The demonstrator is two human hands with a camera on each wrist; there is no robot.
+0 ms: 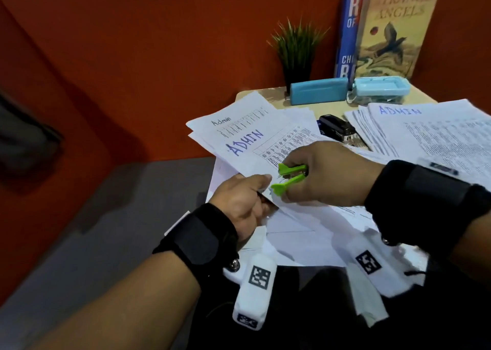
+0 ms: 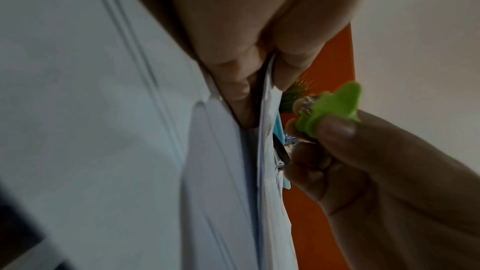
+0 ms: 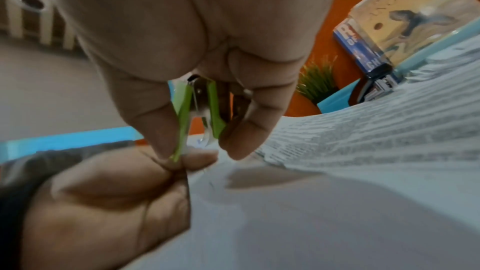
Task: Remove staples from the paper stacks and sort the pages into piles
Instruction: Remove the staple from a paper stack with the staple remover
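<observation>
A stapled paper stack marked "ADMIN" in blue is lifted off the desk. My left hand pinches its near corner between thumb and fingers. My right hand grips a green staple remover between thumb and fingers, with its metal claws right at that corner beside my left thumb. In the right wrist view the remover points down at the paper just above my left hand. The staple itself is not visible.
Loose pages lie under my hands, and another "ADMIN" pile lies at the right. A black stapler, two light blue boxes, a small potted plant and upright books stand at the desk's back, against an orange wall.
</observation>
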